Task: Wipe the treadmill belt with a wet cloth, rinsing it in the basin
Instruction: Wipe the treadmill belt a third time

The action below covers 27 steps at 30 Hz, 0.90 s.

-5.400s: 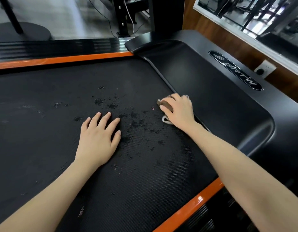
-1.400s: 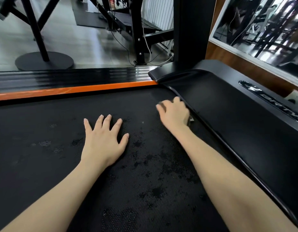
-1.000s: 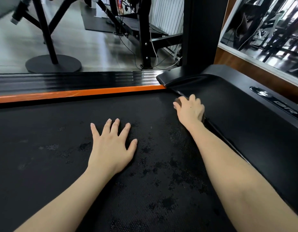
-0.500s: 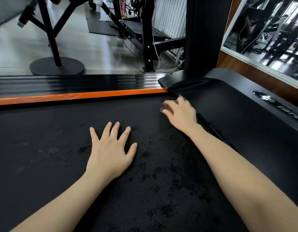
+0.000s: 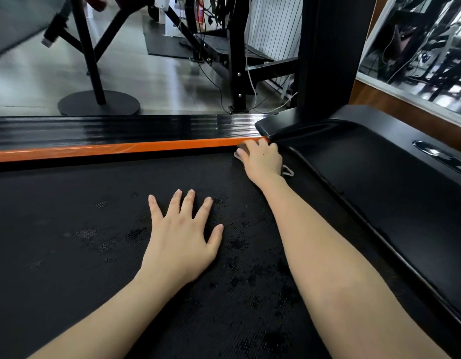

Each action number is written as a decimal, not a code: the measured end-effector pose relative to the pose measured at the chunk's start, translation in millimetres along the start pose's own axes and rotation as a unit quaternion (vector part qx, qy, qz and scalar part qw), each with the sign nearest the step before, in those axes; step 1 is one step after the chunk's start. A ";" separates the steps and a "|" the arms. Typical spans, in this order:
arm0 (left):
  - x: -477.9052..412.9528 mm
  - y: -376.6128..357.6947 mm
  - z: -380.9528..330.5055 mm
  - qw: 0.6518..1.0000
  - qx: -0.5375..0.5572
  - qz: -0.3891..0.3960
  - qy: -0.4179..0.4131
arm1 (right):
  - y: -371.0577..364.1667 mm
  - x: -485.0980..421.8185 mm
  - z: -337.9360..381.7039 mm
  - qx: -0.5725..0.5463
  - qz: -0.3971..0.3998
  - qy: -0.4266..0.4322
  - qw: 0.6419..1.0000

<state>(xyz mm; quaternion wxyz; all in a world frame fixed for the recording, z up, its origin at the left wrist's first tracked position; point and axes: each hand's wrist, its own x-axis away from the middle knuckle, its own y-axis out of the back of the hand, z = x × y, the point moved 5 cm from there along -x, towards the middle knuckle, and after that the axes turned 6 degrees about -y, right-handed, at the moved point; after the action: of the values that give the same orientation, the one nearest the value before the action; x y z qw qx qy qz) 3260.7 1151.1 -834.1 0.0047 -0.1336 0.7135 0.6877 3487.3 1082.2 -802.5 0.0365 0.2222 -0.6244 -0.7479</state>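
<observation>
The cloth point(image 5: 241, 148) is almost wholly hidden under the right hand point(image 5: 263, 161). Only a dark edge at the fingertips and a pale loop by the wrist show. The fingers curl over it, holding it against the belt's point(image 5: 81, 268) far corner, beside the orange rail point(image 5: 120, 149) and the motor cover point(image 5: 379, 193). The left hand point(image 5: 181, 237) lies flat on the damp-spotted belt, fingers spread, holding nothing.

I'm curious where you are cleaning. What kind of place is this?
Probably a gym: a treadmill belt with an orange side rail, black machine frames behind, and a wall mirror reflecting more equipment.
</observation>
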 end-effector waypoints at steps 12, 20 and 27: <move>5.1 5.7 -0.6 1.000 0.004 0.020 0.018 | 45.0 133.2 -31.5 -0.029 0.076 0.218 0.973; 2.1 4.5 1.9 1.000 0.008 0.028 0.012 | 28.4 85.8 -12.6 0.002 0.050 0.061 0.997; 2.7 2.8 3.5 1.000 0.010 0.015 0.007 | 57.3 146.0 -91.8 -0.004 0.026 0.108 0.994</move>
<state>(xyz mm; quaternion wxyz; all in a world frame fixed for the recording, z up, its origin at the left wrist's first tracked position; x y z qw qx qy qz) 3256.9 1154.1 -832.0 -0.0091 -0.1278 0.7223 0.6796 3378.1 937.0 -801.1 0.1238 0.2854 -0.6196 -0.7207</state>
